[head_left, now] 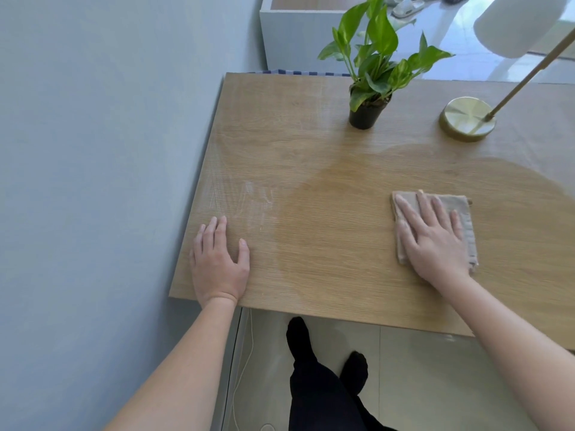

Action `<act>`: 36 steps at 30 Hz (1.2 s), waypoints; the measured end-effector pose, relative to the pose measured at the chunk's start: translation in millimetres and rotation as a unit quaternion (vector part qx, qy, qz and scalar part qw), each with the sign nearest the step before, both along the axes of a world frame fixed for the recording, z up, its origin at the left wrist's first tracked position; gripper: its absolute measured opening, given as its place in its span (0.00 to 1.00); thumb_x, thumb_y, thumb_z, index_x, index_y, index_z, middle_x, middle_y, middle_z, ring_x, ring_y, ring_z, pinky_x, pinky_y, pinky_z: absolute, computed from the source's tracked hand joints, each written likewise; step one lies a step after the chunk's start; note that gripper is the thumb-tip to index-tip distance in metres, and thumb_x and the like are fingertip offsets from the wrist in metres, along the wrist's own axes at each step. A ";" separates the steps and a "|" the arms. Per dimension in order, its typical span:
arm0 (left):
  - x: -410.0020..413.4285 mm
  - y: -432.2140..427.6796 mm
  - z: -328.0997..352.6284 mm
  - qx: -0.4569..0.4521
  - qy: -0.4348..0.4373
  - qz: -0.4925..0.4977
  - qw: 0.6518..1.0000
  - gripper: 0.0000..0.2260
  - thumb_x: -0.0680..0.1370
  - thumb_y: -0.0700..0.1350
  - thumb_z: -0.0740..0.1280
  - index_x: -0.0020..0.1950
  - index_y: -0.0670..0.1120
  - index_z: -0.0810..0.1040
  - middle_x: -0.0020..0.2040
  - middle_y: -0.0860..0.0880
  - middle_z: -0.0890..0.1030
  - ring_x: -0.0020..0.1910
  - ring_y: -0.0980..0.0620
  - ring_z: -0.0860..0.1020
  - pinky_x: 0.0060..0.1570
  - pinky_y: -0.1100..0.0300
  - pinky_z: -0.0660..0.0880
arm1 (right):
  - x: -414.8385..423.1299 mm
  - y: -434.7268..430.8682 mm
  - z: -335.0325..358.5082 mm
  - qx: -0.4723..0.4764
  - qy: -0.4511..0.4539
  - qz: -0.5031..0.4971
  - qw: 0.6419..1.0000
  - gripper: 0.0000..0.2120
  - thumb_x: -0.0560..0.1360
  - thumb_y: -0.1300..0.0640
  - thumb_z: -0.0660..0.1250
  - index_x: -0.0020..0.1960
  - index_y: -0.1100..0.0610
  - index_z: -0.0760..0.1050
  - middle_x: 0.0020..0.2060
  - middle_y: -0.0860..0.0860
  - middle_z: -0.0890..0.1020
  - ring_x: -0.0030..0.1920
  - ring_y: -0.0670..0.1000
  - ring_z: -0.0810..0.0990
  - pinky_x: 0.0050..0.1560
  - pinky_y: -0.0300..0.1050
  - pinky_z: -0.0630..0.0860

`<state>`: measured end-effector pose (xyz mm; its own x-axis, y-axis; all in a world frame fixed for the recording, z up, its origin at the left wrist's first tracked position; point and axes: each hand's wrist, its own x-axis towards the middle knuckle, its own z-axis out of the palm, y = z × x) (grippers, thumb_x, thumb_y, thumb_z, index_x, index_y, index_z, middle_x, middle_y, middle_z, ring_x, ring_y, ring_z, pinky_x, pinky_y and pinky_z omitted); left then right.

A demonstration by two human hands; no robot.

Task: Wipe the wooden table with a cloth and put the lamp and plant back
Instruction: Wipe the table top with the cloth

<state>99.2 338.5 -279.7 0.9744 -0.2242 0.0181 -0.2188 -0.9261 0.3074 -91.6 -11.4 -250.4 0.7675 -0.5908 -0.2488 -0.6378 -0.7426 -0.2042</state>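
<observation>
The wooden table [326, 244] fills the middle of the view, with a darker damp patch across its centre and right and pale streaks near its left edge. My right hand [431, 237] presses flat, fingers straight, on a folded beige cloth [466, 225] at the right. My left hand [217, 262] rests flat on the table's near left corner. A green plant in a black pot [367, 113] stands at the far middle. The lamp's brass base [466, 118] sits at the far right, its rod slanting up to a white shade [516, 23].
A grey wall [93, 181] runs close along the table's left side. A white cabinet [298, 42] stands behind the table. Below the near edge are a tiled floor, a thin white cord [245, 362] and my dark-clad legs [323, 377].
</observation>
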 end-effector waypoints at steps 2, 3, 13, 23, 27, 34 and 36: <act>0.0 1.1 -1.3 -0.002 0.000 0.000 1.000 0.28 0.85 0.57 0.62 0.84 0.52 0.65 0.84 0.52 0.67 0.85 0.48 0.60 0.82 0.43 0.60 | 39.6 12.4 -5.8 0.004 0.010 -0.093 0.996 0.27 0.86 0.35 0.39 0.84 0.32 0.40 0.87 0.46 0.43 0.86 0.51 0.39 0.84 0.58 0.37; -0.3 1.0 -1.7 -0.004 -0.001 0.000 1.000 0.27 0.85 0.56 0.62 0.84 0.52 0.65 0.84 0.51 0.67 0.85 0.48 0.60 0.82 0.44 0.60 | 58.3 22.8 -7.7 0.002 0.016 -0.115 0.993 0.28 0.85 0.36 0.38 0.84 0.33 0.38 0.86 0.47 0.41 0.86 0.53 0.38 0.84 0.60 0.36; 1.3 1.1 -5.9 -0.024 -0.010 0.001 1.000 0.26 0.86 0.55 0.55 0.84 0.51 0.67 0.83 0.51 0.68 0.84 0.47 0.61 0.83 0.45 0.58 | 47.3 178.3 -5.3 0.084 -0.010 0.268 0.960 0.25 0.88 0.37 0.39 0.84 0.32 0.36 0.86 0.46 0.39 0.85 0.53 0.32 0.84 0.61 0.36; 0.6 1.3 -6.8 -0.026 -0.013 0.004 1.000 0.26 0.85 0.55 0.54 0.84 0.52 0.68 0.83 0.52 0.69 0.84 0.49 0.62 0.83 0.45 0.60 | 64.5 50.3 6.2 0.020 0.018 0.291 0.956 0.24 0.87 0.33 0.37 0.82 0.27 0.40 0.86 0.40 0.44 0.86 0.48 0.41 0.85 0.58 0.40; 1.4 4.1 -9.8 -0.029 -0.015 0.004 0.999 0.25 0.86 0.54 0.55 0.83 0.52 0.68 0.83 0.53 0.69 0.84 0.49 0.62 0.82 0.46 0.61 | 130.7 82.6 -3.7 0.023 -0.006 0.113 0.993 0.26 0.86 0.34 0.35 0.83 0.30 0.39 0.86 0.44 0.43 0.86 0.50 0.38 0.85 0.58 0.37; 2.3 6.6 -11.7 -0.036 -0.010 0.008 0.999 0.25 0.86 0.52 0.55 0.83 0.53 0.69 0.83 0.54 0.70 0.84 0.50 0.63 0.80 0.45 0.63 | 80.0 171.6 -4.6 0.071 -0.008 0.335 0.939 0.25 0.88 0.36 0.37 0.84 0.32 0.38 0.86 0.46 0.42 0.86 0.54 0.37 0.84 0.60 0.37; 3.4 6.5 -12.0 -0.035 -0.009 0.008 0.999 0.25 0.86 0.52 0.55 0.83 0.53 0.69 0.83 0.54 0.70 0.84 0.50 0.63 0.80 0.45 0.63 | 56.9 158.8 -0.6 0.084 0.004 0.419 0.904 0.24 0.88 0.36 0.39 0.83 0.30 0.39 0.86 0.45 0.44 0.86 0.51 0.37 0.84 0.58 0.36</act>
